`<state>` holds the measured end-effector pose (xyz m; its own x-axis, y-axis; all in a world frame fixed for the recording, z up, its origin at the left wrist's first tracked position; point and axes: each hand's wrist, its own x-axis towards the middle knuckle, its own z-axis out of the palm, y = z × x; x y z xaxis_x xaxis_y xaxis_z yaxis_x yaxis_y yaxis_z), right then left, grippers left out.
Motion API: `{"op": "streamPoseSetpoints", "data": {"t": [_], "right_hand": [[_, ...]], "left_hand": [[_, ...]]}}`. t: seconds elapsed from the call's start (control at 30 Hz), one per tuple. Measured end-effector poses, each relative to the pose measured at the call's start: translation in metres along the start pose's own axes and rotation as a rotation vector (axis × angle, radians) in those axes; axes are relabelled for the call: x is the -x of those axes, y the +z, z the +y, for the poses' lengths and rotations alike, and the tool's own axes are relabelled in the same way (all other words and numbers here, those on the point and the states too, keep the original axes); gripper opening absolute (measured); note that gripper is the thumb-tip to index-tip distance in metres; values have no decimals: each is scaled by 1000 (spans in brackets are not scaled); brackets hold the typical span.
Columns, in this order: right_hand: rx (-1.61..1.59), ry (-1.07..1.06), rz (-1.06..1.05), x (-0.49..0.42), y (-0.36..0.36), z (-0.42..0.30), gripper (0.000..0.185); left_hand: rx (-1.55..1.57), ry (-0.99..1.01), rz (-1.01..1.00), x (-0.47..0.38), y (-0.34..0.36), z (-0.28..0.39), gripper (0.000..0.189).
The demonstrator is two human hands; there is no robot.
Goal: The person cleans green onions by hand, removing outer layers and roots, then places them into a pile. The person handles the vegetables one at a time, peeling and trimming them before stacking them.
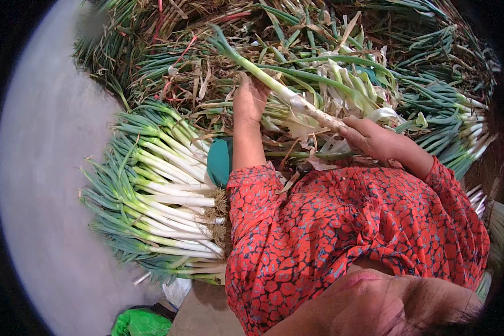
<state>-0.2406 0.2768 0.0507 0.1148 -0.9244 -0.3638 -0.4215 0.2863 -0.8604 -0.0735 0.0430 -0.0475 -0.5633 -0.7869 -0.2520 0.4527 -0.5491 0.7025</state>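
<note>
A single thick green onion (279,87) slants across in front of my chest, its leafy green end up and to the left. Beneath its pale green middle, my left hand (252,95) holds the stalk, with the fingers partly hidden behind it. My right hand (371,138) pinches the lower end, where brownish outer skin still covers the shaft. Peeled-off skins and limp leaves (348,84) lie in a heap just behind the stalk. Under my left forearm shows a piece of teal cloth (219,163).
To the left, a pile of clean white-stemmed green onions (176,189) lies with roots towards me. Unpeeled bundles (164,67) are heaped at the far side, some with red ties. More green onions (466,122) lie at right. A green bag (142,322) rests on the grey floor (46,168).
</note>
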Motion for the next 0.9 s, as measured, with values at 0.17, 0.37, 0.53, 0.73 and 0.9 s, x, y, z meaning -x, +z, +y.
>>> {"op": "streamPoseSetpoints", "data": {"t": [0.17,0.37,0.53,0.73,0.9], "right_hand": [[292,-51,10,4,-8,-5,30],[323,-130,20,10,-18,14,31],[473,56,107,3,-27,14,27],[557,-72,226,-18,-27,9,31],[592,-268,463,-60,-15,-21,35]], "left_hand": [[92,70,59,7,17,27,40],[232,300,26,2,-2,88,36],[252,404,-124,15,2,85,41],[217,365,39,8,-14,69,29],[292,255,267,12,7,62,23]]}}
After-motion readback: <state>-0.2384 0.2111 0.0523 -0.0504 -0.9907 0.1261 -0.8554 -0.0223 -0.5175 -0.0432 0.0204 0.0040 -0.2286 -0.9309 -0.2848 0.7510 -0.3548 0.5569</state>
